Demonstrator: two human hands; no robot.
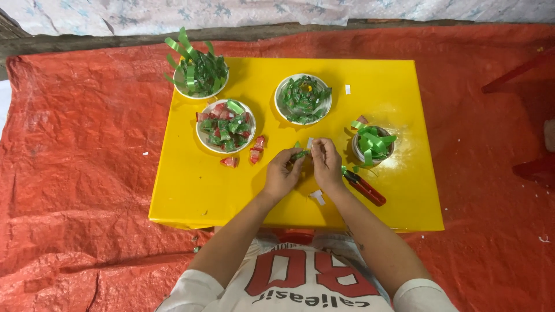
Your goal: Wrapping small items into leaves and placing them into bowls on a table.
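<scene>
your left hand [281, 173] and right hand [326, 164] pinch a small green folded strip [299, 153] between closed fingertips at table [191, 190] centre; red scissors [363, 186] lie at 4 o'clock.

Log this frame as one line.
left hand: pinching green strip | right hand: pinching same strip | yellow table | red cutter beside right hand

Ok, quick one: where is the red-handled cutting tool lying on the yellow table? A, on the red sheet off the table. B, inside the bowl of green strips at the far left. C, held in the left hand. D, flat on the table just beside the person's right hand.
D: the red-handled tool lies flat on the yellow table, just beside the right hand, and no hand holds it.
</scene>
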